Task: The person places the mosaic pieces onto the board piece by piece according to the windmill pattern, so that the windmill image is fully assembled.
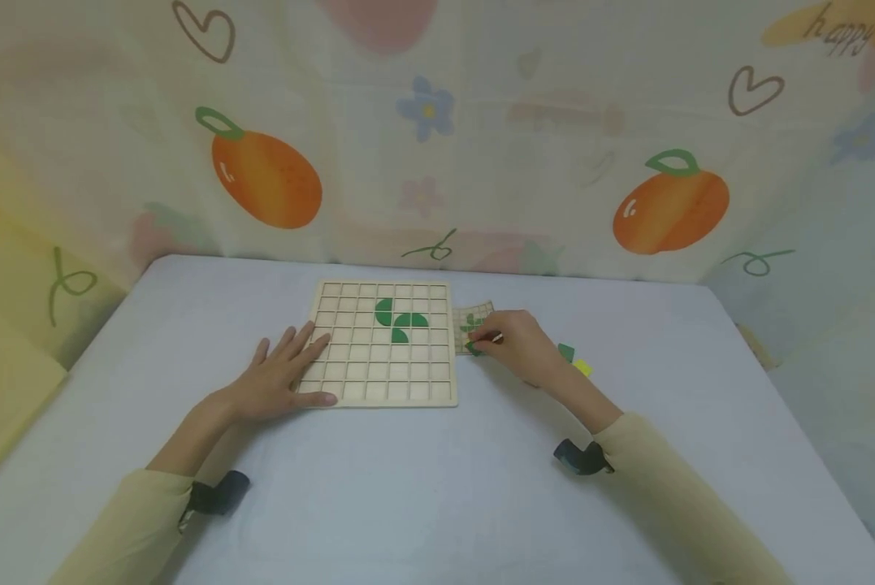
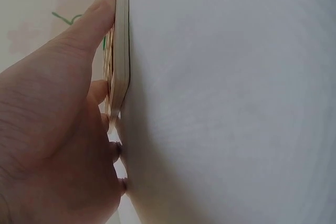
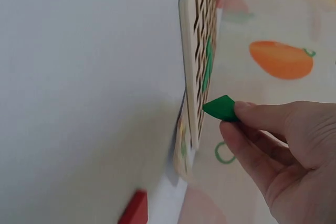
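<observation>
A pale wooden grid board (image 1: 379, 370) lies on the white-covered table. Several green quarter-circle pieces (image 1: 399, 335) sit in its upper middle cells. With fingers spread, my left hand (image 1: 272, 382) rests on the board's left edge; in the left wrist view the thumb (image 2: 86, 27) lies along the near edge. My right hand (image 1: 521, 345) pinches a green piece (image 3: 221, 108) with a pointed corner between thumb and fingertips. It is above a small pattern card (image 1: 484, 309), which stands against the board's right side and is partly hidden by the fingers.
A green piece (image 1: 566, 353) and a yellow piece (image 1: 583, 369) lie beyond my right forearm. In the right wrist view a red piece (image 3: 135, 209) shows at the bottom. A fruit-patterned curtain (image 1: 481, 162) hangs behind the table.
</observation>
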Demonstrator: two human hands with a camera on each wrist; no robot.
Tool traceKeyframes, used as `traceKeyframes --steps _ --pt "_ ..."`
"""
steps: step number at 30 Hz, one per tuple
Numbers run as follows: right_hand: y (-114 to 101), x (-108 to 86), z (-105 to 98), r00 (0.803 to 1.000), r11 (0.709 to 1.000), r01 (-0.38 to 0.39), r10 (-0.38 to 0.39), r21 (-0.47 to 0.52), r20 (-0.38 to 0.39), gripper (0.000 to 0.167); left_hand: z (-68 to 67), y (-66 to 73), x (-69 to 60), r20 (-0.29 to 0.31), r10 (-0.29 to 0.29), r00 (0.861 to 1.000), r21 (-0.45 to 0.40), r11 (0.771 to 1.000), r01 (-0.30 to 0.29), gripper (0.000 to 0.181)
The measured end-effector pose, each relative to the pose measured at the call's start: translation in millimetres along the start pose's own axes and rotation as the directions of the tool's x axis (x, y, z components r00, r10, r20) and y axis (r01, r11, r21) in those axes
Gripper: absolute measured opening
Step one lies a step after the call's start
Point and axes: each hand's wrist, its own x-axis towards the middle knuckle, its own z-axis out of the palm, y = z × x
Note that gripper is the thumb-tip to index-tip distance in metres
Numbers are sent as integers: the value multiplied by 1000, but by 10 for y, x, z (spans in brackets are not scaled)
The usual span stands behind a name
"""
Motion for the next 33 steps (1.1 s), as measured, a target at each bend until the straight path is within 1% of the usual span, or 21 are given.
traceKeyframes --steps 4,9,12,15,19,25,31,33 --pt "-104 81 111 999 999 -19 19 29 -26 8 2 2 7 -2 3 1000 -3 1000 -3 101" --pt "-216 197 238 997 995 -61 63 79 -32 8 12 -20 0 0 3 1000 -4 1000 -3 102" --pt "-255 261 312 996 988 -78 82 132 -25 9 22 -28 21 6 -5 1000 -4 1000 5 103" --pt "-293 326 400 996 976 -89 93 201 -10 9 23 -29 33 13 -12 1000 2 1000 12 103" --pt "-356 409 535 995 965 -97 97 245 13 9 22 -34 27 11 -5 1000 5 1000 5 103" --pt "-399 502 668 996 969 -92 90 230 19 7 27 -28 13 2 6 1000 6 1000 -6 101" --pt "-426 534 695 995 980 -96 98 173 1 8 30 -25 11 -12 17 1000 9 1000 -16 100" --pt "-422 538 705 995 983 -96 98 154 -5 8 40 -43 15 -21 25 999 14 1000 -25 100"
